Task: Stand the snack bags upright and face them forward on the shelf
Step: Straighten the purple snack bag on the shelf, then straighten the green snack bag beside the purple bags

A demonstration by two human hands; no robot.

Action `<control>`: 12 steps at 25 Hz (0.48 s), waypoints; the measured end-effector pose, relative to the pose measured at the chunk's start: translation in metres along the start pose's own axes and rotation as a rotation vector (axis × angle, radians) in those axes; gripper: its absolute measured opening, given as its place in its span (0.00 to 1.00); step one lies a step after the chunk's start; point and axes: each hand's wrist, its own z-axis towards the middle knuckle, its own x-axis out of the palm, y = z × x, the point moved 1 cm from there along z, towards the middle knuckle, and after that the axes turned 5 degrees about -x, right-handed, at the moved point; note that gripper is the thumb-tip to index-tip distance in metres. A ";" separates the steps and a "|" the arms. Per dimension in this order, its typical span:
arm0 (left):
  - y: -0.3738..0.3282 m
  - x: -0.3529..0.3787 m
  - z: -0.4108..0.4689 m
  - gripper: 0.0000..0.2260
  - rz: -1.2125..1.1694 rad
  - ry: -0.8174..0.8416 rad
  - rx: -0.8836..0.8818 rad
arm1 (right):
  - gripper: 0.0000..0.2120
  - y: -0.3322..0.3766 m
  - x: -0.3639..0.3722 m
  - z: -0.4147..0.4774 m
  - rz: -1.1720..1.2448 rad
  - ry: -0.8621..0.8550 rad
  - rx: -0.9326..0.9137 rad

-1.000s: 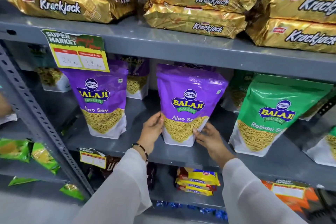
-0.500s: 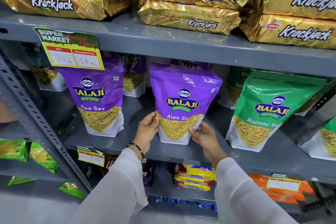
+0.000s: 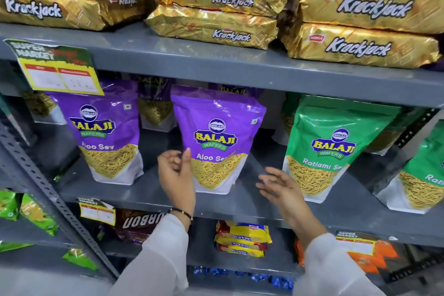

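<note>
Middle purple bag (image 3: 217, 137): Aloo Sev, upright, label forward, near the shelf (image 3: 252, 206) front edge, mid-length.
Left hand (image 3: 176, 175): fingers loosely spread, holding nothing, in front of the bag's lower left edge; contact unclear.
Right hand (image 3: 280, 187): open, empty, apart from the bag, between it and the green bag (image 3: 334, 149).
Left purple bag (image 3: 108, 132): upright, towards the shelf's left end.

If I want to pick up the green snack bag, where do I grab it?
Probably hold the green Ratlami Sev bag by its two side edges near the bottom, reaching straight in from the front. It stands upright on a wide base, and the shelf above sits close over its top.
</note>
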 end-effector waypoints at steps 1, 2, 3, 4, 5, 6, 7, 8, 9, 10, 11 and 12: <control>-0.008 0.010 -0.017 0.08 0.023 0.079 0.042 | 0.15 0.010 -0.024 -0.007 0.051 0.020 -0.012; -0.012 0.023 -0.034 0.10 0.036 0.195 0.042 | 0.16 0.018 -0.050 -0.011 0.108 0.025 -0.016; -0.012 0.039 -0.051 0.10 0.045 0.326 0.011 | 0.17 0.026 -0.076 -0.015 0.155 0.014 -0.007; -0.009 0.057 -0.064 0.09 0.059 0.455 -0.038 | 0.15 0.030 -0.101 -0.015 0.190 -0.021 0.005; -0.002 0.075 -0.076 0.09 0.070 0.564 -0.097 | 0.11 0.033 -0.125 -0.014 0.217 -0.072 0.010; 0.006 0.091 -0.084 0.10 0.081 0.641 -0.161 | 0.07 0.033 -0.145 -0.010 0.223 -0.133 0.012; 0.014 0.106 -0.091 0.11 0.086 0.695 -0.221 | 0.08 0.032 -0.162 -0.004 0.205 -0.196 0.018; 0.023 0.119 -0.097 0.14 0.101 0.720 -0.277 | 0.10 0.032 -0.177 0.003 0.176 -0.240 0.021; 0.031 0.129 -0.100 0.18 0.117 0.736 -0.328 | 0.13 0.031 -0.186 0.010 0.148 -0.256 0.017; 0.039 0.139 -0.106 0.23 0.141 0.757 -0.360 | 0.17 0.033 -0.194 0.017 0.115 -0.240 0.009; 0.046 0.147 -0.113 0.26 0.167 0.783 -0.383 | 0.21 0.033 -0.200 0.024 0.064 -0.196 -0.003; 0.051 0.153 -0.118 0.29 0.202 0.803 -0.398 | 0.25 0.033 -0.203 0.031 -0.006 -0.128 -0.021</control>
